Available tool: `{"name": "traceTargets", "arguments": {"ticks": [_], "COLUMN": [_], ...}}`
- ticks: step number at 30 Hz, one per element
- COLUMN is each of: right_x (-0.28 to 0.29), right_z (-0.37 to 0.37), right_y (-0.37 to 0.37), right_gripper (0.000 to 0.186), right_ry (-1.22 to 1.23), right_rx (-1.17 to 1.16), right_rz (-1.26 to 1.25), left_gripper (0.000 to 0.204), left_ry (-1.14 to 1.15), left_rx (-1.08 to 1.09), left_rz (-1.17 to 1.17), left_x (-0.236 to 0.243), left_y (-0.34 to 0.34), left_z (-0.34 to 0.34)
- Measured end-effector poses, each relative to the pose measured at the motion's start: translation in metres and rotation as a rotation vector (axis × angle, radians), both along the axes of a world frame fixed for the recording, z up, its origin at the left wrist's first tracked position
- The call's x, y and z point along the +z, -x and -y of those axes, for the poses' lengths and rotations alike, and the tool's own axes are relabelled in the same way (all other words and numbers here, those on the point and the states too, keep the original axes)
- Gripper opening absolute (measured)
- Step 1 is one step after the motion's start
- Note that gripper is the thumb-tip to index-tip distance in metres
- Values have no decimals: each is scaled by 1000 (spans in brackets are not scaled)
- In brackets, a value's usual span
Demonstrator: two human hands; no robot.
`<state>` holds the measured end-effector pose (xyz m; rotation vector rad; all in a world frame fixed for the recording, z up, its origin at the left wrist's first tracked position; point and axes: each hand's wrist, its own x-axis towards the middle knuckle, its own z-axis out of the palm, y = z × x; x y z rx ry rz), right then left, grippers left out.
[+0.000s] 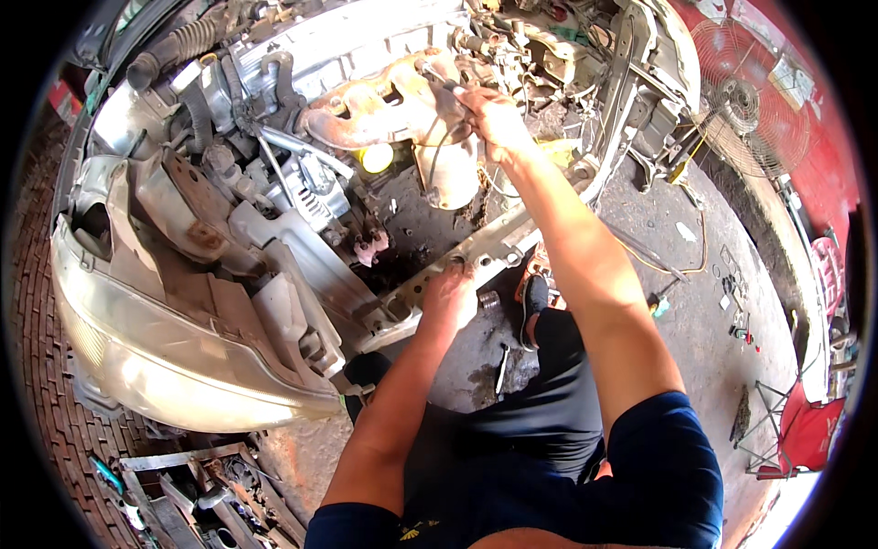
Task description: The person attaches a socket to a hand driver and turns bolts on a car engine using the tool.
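My right hand (pixel 498 123) reaches over the engine bay to the rusty exhaust manifold (pixel 366 114). Its fingers are closed round something dark at the manifold's right end, too covered to name. Just below hangs a pale, rounded metal canister (pixel 448 174), joined to the manifold. Closer to me, my left hand (pixel 450 297) grips the perforated metal crossbar (pixel 498 265) at the car's front, its fingers bent over the bar and partly hidden. A yellow round cap (pixel 375 157) shows beneath the manifold.
A headlight (pixel 183 375) and bumper corner lie at left. Hoses and a silver engine part (pixel 311 197) fill the bay. A screwdriver-like tool (pixel 502 369) lies on the floor by my foot. At right stand a large fan (pixel 745 105) and a red folding chair (pixel 809 425).
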<state>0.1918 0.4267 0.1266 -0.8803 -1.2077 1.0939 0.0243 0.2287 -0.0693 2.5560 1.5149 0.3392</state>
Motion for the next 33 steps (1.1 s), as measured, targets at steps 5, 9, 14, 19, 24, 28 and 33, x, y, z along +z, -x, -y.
{"name": "traceTargets", "arguments": {"ticks": [5,9,14,19,24,28,33], "right_x": [22,41,33,27,59,57,47], "right_z": [15,30,27,18,21,29,27], "right_y": [6,-6,8,8,-3,6,0], "right_gripper": [33,47,48,30,61,60,53], "right_ry": [-110,-602,-215,126,-693,-534,-201], "right_rx": [-242,-598,-384,50,-473,-433,-377], "right_rz": [755,1720,1077,140,2018,1775,1357], "left_gripper": [49,47,42,40,33,38,41], "left_ry": [-9,37,-29,-12,14,-1,43], "left_rx": [26,17,34,11,7,40,35], "left_rz": [6,-9,30,-1,10,24,3], "left_x": [-10,7,1,4,19,2,24], "left_y": [11,9,10,6,6,13,2], "left_z": [1,3,2,2,8,6,12]}}
